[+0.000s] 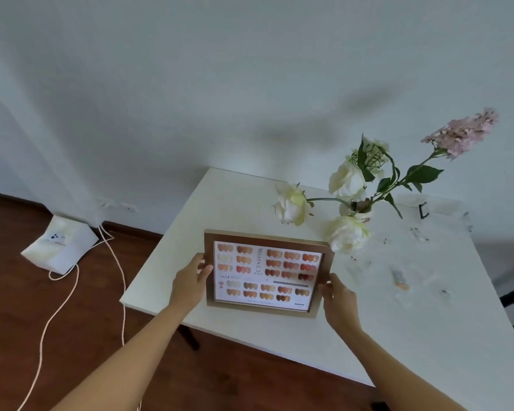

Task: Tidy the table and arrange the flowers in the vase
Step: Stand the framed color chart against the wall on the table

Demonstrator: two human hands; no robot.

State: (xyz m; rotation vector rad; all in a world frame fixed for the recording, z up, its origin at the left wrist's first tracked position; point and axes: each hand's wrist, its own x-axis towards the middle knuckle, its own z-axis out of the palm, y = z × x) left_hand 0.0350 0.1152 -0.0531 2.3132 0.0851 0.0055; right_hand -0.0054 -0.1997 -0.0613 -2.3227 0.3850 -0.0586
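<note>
Two hands grip frame (264, 272) | left hand (190, 281), right hand (337, 301) fingers partly hidden | vase (359, 210) mostly hidden by flowers (347, 179)

The desk (250, 203) has a smooth, matt white top. On it, the picture frame (267, 235) looks like light wood with a dull finish, and its pane (264, 272) gives a faint glossy sheen over a printed paper card. At two o'clock from the frame, the flowers (347, 179) have soft, matt petals, perhaps cloth. The floor (27, 292) is dark wood with a low polish.
</note>
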